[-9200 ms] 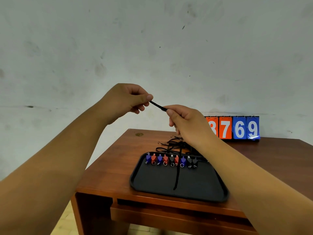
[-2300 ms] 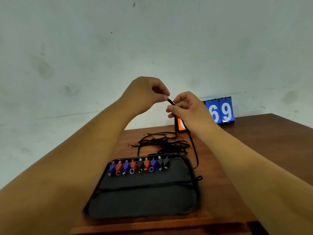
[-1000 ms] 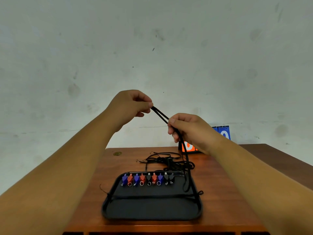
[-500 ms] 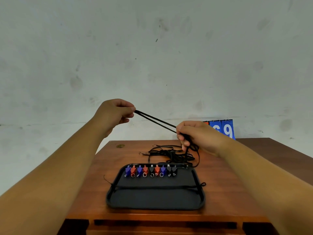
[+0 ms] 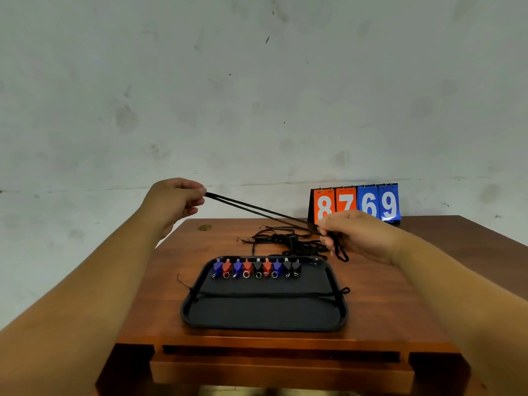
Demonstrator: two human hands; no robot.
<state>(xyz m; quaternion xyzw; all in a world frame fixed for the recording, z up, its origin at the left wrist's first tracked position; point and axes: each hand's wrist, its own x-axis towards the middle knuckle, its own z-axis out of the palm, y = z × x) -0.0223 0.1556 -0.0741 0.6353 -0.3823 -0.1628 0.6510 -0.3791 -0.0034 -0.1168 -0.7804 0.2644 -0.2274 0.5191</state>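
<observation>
The left hand [image 5: 174, 202] pinches one end of a doubled black cord [image 5: 257, 210]; the right hand [image 5: 358, 237] grips the other end, the cord taut between them above a brown wooden table [image 5: 400, 281]. A black tray [image 5: 265, 315] with a row of coloured clips [image 5: 255, 268] lies on the table. A number board [image 5: 355, 203] stands against the stained grey wall [image 5: 257, 95].

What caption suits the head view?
Left hand and right hand stretch a doubled thin black cord above a brown wooden table.
</observation>
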